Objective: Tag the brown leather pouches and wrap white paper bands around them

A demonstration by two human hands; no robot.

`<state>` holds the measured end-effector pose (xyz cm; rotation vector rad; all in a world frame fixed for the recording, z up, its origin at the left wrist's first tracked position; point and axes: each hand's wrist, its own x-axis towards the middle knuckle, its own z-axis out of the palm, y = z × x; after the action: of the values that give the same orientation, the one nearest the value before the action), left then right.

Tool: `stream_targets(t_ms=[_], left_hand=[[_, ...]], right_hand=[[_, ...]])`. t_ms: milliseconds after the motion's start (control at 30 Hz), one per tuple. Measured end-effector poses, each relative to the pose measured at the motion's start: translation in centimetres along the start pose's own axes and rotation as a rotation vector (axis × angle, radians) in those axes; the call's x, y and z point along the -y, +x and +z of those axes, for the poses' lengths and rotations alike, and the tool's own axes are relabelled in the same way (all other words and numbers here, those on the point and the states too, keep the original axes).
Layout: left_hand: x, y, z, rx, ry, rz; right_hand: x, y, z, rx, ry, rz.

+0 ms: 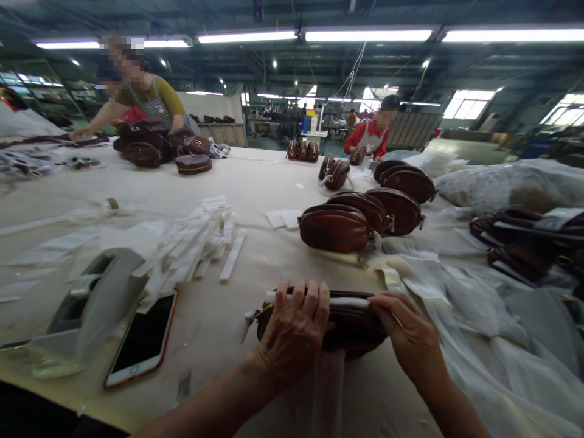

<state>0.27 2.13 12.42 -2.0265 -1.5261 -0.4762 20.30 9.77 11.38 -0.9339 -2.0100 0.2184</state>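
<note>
A dark brown leather bag (351, 325) lies on the table in front of me, with a white strip (349, 302) along its zipper edge. My left hand (296, 325) grips the bag from above, its fingers curled over the top edge near the left end. At the right end my right hand (408, 325) pinches the end of the white strip against the bag. A wrapped zipper pull (247, 322) sticks out at the bag's left. Below the bag, another pale strip (328, 389) hangs toward me.
Several finished brown bags (335, 228) stand beyond my hands. To the left are a phone (143, 337), a tape dispenser (98, 298) and a pile of white strips (194, 243). Plastic wrapping (479, 298) covers the right side. Two people work across the table (255, 176).
</note>
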Motion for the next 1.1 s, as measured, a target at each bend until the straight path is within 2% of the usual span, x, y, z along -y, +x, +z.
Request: stream_targets(t_ms=[100, 200, 267, 333, 400, 467, 533, 600, 767, 900, 1000, 1033, 1100], left_hand=[[0.2, 0.2, 0.0, -0.024, -0.048, 0.014], [0.3, 0.4, 0.2, -0.081, -0.066, 0.042], [0.4, 0.3, 0.4, -0.125, -0.06, 0.071], [0.8, 0.3, 0.7, -0.16, -0.066, 0.095], [1.5, 0.4, 0.8, -0.129, -0.1, 0.112], [2.4, 0.7, 0.9, -0.041, -0.162, 0.165], [3.4, 1.3, 0.8, 0.01, -0.218, 0.23], [4.1, 1.9, 0.7, -0.001, -0.263, 0.276], [4.5, 2.4, 0.6, 0.068, -0.301, 0.276], [4.4, 1.9, 1.3, -0.006, -0.253, 0.317], [4.7, 1.4, 1.9, -0.08, -0.236, 0.329], [4.7, 1.3, 2.0, -0.101, -0.227, 0.322], [4.6, 1.0, 2.1, -0.124, -0.22, 0.301]], right_hand=[[1.5, 0.8, -0.5, 0.006, -0.159, -0.093], [3.4, 1.3, -0.3, 0.131, -0.223, -0.264], [4.1, 1.5, 0.4, 0.231, -0.229, -0.314], [3.9, 1.6, 1.1, 0.276, -0.219, -0.332], [3.3, 1.6, 1.5, 0.28, -0.193, -0.356], [2.8, 1.5, 1.7, 0.259, -0.179, -0.365], [2.6, 1.5, 1.7, 0.235, -0.173, -0.347], [2.6, 1.5, 1.7, 0.229, -0.157, -0.324], [2.5, 1.4, 2.2, 0.175, -0.086, -0.29], [2.6, 1.2, 2.3, 0.152, -0.067, -0.263], [2.3, 0.7, 1.6, 0.109, 0.01, -0.277], [1.8, 0.4, 1.2, 0.098, 0.015, -0.222], [-0.1, -0.3, -0.1, 0.074, -0.058, 0.019]])
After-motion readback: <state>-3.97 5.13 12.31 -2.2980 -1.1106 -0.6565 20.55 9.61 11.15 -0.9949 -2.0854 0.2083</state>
